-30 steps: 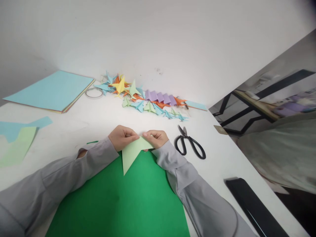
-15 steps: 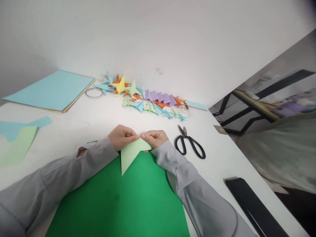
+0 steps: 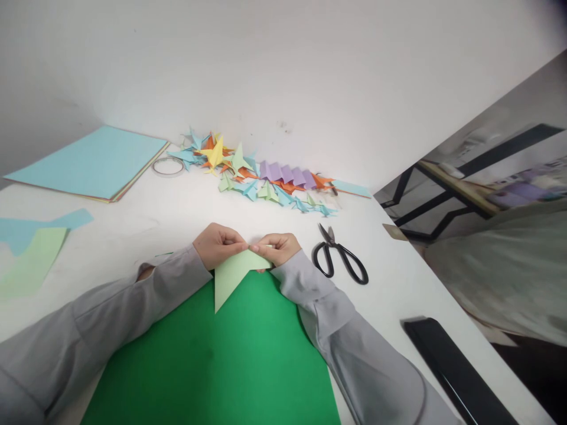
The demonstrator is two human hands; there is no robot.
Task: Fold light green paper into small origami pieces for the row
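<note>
Between my hands is a folded piece of light green paper (image 3: 230, 277), with one long point hanging down at the left. My left hand (image 3: 220, 245) pinches its upper edge between thumb and fingers. Close beside it, thumb tips nearly meeting, my right hand (image 3: 278, 248) grips the other side of the same paper. Part of the paper is hidden behind the fingers. Beneath lies a large green sheet (image 3: 212, 360), partly covered by my grey sleeves.
Black-handled scissors (image 3: 339, 254) lie at the right, blades pointing away. Several colourful folded paper shapes (image 3: 266, 177) line the wall. A blue-topped paper stack (image 3: 93, 162), a tape roll (image 3: 168, 166) and green paper scrap (image 3: 38, 260) are at left. A long black object (image 3: 456, 366) lies front right.
The folded paper has shifted slightly left and turned a little, and more of it shows beneath my right fingers. Both hands keep their pinch.
</note>
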